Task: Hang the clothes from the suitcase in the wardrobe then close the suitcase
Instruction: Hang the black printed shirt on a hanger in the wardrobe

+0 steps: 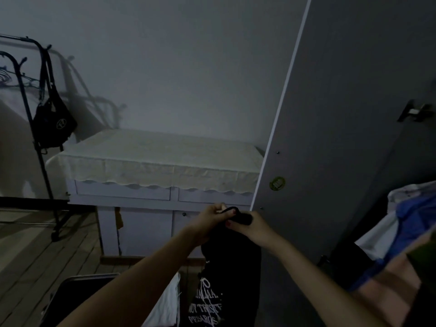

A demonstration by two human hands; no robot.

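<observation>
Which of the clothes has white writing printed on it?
The black garment that both hands grip at its top, left hand and right hand. The clothes hanging at the right, blue and white, show no writing.

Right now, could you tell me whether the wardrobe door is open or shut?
Open. The wardrobe door swings out toward the camera, edge showing, and hanging clothes are visible behind it on the right.

rack (35,109): standing left of the cabinet (160,161)
wardrobe door (330,128): standing right of the cabinet
suitcase (80,300): lying before the cabinet
</observation>
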